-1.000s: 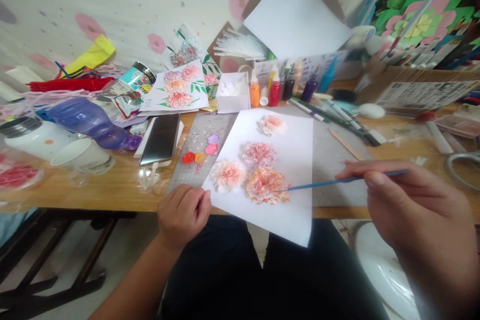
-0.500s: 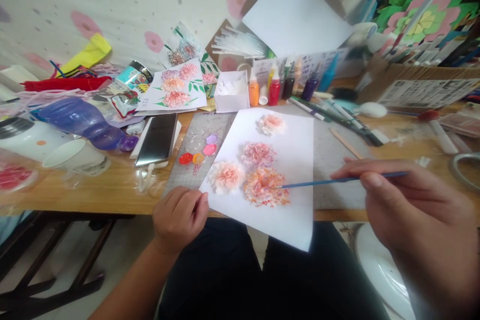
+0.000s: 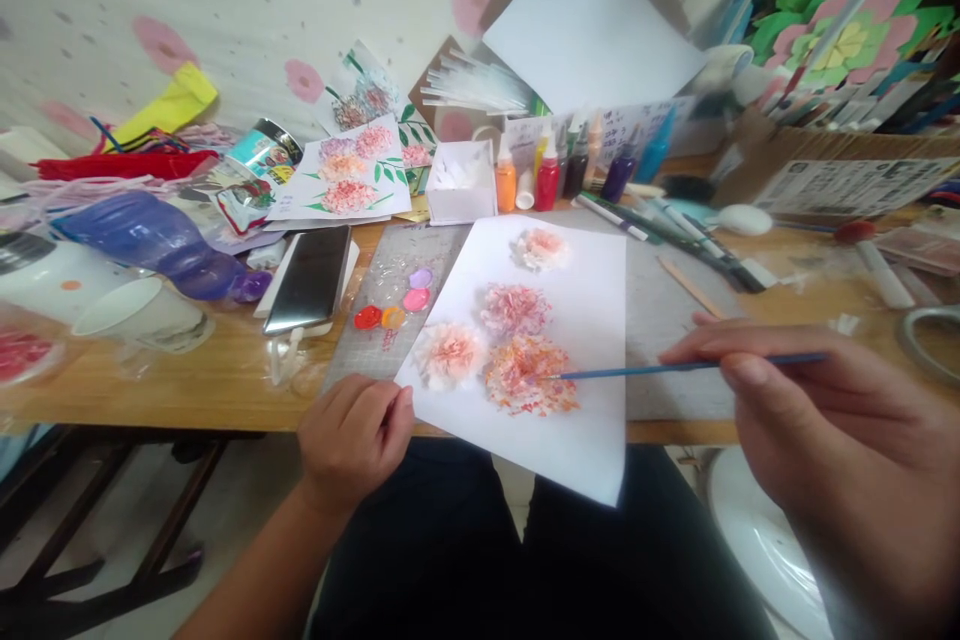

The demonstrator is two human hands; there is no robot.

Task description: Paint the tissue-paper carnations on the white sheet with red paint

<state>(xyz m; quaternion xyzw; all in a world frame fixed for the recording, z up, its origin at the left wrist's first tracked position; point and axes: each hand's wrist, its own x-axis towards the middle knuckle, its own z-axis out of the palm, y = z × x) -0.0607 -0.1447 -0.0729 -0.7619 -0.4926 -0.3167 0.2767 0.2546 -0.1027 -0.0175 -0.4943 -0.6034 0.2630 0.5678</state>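
Note:
A white sheet [image 3: 592,320] with several dabbed pink and orange flowers lies on a grey cutting mat [image 3: 660,310], its near corner hanging over the table edge. My right hand [image 3: 817,420] is closed on a thin blue paintbrush [image 3: 637,370], whose tip touches the orange flower [image 3: 529,375] nearest me. My left hand [image 3: 352,440] is curled shut at the sheet's near left corner, pressing it against the table edge. Blobs of red, orange, pink and purple paint [image 3: 394,305] sit on the mat left of the sheet.
Small paint bottles [image 3: 551,175] and a white box [image 3: 465,185] stand behind the sheet. A phone [image 3: 311,280], a paper cup [image 3: 139,315], a blue bottle [image 3: 165,240] and finished flower paintings [image 3: 349,180] lie at left. Pens [image 3: 675,235] and scissors [image 3: 926,330] lie at right.
The view and my left hand have drifted slightly left and down. The brush tip stays on the orange flower, shifted a little.

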